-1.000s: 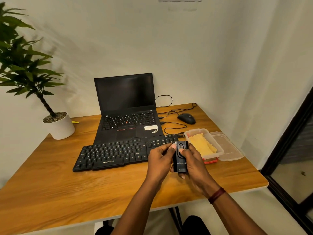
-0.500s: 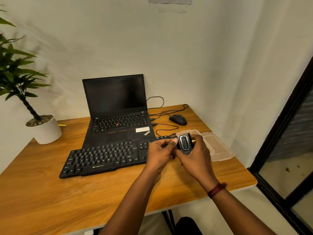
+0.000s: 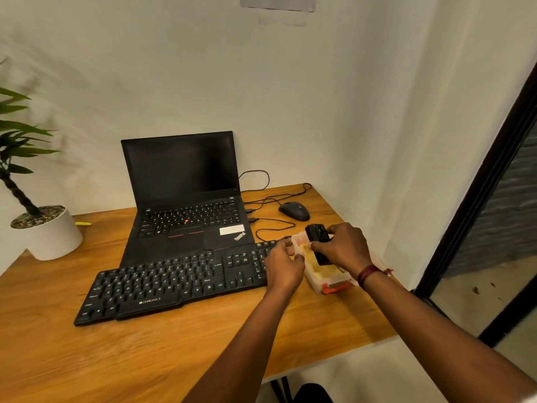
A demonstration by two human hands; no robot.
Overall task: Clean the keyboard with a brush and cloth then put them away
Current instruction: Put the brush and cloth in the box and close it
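Note:
A black keyboard (image 3: 162, 283) lies on the wooden desk in front of a laptop. At its right end stands a clear plastic box (image 3: 322, 282) with a red latch, holding a yellow cloth (image 3: 312, 261). My right hand (image 3: 344, 247) grips a black brush case (image 3: 316, 242) and holds it over the box, one end down among the cloth. My left hand (image 3: 283, 266) rests on the box's near left edge, fingers curled against it; whether it grips the rim I cannot tell.
An open black laptop (image 3: 186, 199) sits behind the keyboard. A black mouse (image 3: 294, 210) and loose cables (image 3: 270, 225) lie at the back right. A white plant pot (image 3: 48, 232) stands at the far left. The desk's right edge (image 3: 389, 289) is close to the box.
Both hands moved forward and right from mid-air above the desk to the box. The brush case went from upright between both hands to my right hand alone, lowered into the box.

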